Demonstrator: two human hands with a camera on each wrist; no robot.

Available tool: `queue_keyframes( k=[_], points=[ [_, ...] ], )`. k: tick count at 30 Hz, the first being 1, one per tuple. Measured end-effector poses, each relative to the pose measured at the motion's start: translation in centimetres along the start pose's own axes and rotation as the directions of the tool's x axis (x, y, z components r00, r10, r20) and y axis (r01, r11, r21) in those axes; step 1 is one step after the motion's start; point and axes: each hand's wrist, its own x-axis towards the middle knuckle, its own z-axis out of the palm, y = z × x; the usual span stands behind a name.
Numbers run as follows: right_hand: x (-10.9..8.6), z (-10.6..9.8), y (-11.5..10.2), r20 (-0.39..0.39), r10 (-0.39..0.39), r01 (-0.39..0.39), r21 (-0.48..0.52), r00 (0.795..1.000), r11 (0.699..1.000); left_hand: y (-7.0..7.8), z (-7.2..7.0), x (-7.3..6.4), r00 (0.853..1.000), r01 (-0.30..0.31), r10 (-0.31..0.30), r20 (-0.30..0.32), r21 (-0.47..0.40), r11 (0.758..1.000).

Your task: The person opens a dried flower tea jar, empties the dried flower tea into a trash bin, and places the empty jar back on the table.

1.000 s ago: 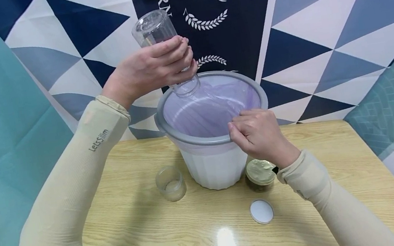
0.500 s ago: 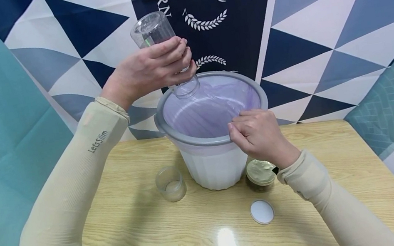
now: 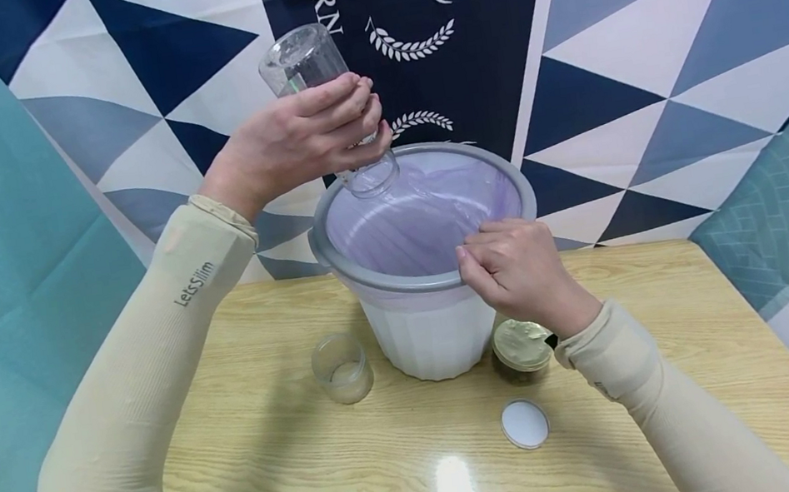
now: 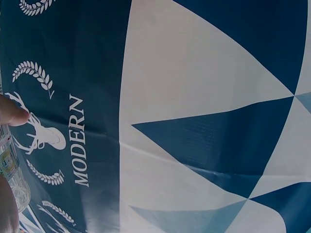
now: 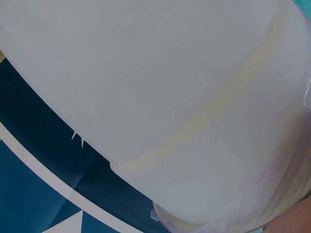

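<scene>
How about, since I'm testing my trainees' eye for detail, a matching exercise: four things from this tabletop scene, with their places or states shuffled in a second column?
Things
1. Clear plastic jar
2. Clear cup
3. Gold-topped tub
4. Round lid

Places and states
A. On the table, left of the bin
B. White, lying flat
C. Upside down and tilted, in the left hand
D. By the bin's base, on its right

Pairs: 1-C, 2-A, 3-D, 4-B

The bottle (image 3: 304,58) looks glossy plastic, the bin (image 3: 433,337) plastic, the table (image 3: 338,489) glossy wood.
</scene>
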Motion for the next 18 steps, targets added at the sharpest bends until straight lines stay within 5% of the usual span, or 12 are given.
queue_keyframes(
  k=[18],
  points=[
    [-0.05, 0.06, 0.06, -0.014, -0.007, 0.007, 0.009, 1.000, 1.000, 0.33, 0.10, 0.06, 1.000, -0.009, 0.009, 0.007, 0.018, 1.000]
  ],
)
